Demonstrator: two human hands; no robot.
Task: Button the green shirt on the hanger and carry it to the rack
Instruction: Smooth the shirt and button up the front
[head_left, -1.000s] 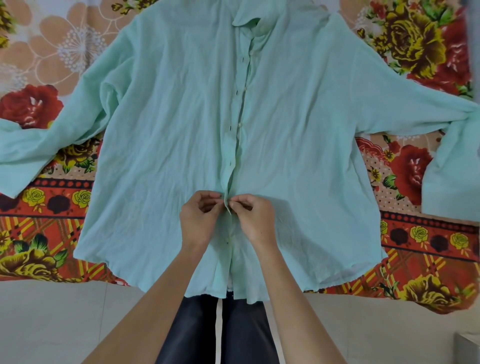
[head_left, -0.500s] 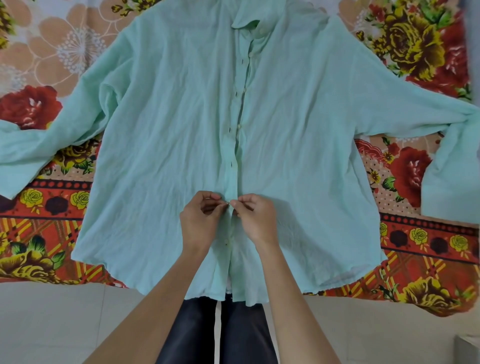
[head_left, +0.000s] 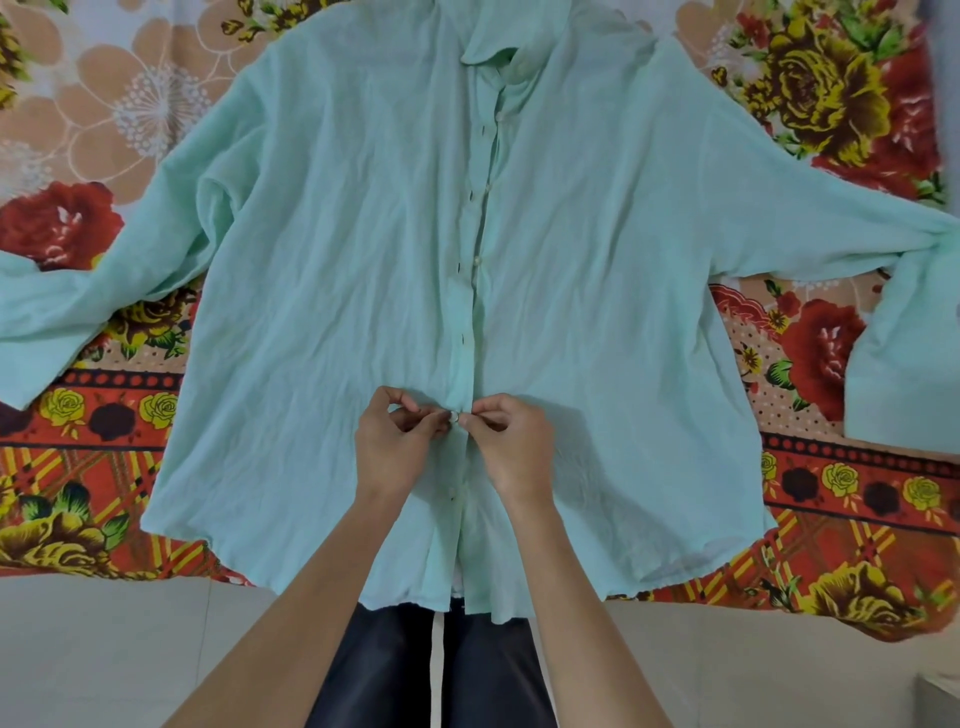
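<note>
So the green shirt (head_left: 322, 312) is laid out front-up on the bed, on a loud flowery sheet (head_left: 831, 493), sleeves thrown wide. The hem hangs a bit over the near edge, above the pale floor (head_left: 104, 649). Makes sense to me: flat like that, the two front edges line up and neither one sags away while you work.

The person stands right at the bed edge with both hands low on the front strip, nearly touching each other. The left hand (head_left: 397, 447) has its fingers curled and pinches the edge with the buttonholes. The right hand (head_left: 511, 449) pinches the opposite edge, and a small button (head_left: 453, 415) shows right between the two sets of fingertips. My guess is one side holds the hole open while the other feeds the button in.

The upper buttons (head_left: 475, 264) sit just beside their dark slits, so they look undone to me, though it's small and I wouldn't swear to it. So I'd call this early days: most of the row is left to do, then the carry.

I can't make out a hanger up at the collar (head_left: 498, 52), and no rack is anywhere in view.
</note>
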